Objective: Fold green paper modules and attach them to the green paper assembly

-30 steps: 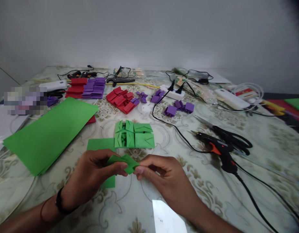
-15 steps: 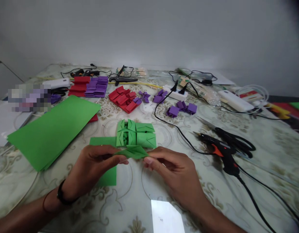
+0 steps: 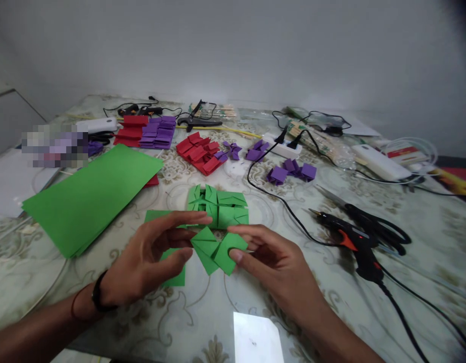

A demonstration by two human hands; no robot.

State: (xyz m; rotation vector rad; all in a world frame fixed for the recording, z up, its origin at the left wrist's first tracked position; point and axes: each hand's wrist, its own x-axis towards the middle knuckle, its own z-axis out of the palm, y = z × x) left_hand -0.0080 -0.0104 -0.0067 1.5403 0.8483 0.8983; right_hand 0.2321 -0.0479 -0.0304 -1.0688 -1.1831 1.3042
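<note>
A folded piece of green paper is pinched between the thumb and fingers of my right hand. At the paper's left side, my left hand has its thumb and fingers spread apart, close to the edge but not gripping it. Just behind the paper lie several green folded paper pieces, set side by side on the table. A flat green sheet is partly covered by my left hand. To the left lies a stack of large green paper sheets.
A black glue gun and black-handled scissors lie at the right. Red folded pieces and purple folded pieces sit farther back, near a white power strip. A white paper piece is at the front.
My left fingers have let go of the folded green paper and spread apart. The paper has turned in my right hand and now shows its folded face. The view has shifted slightly.
</note>
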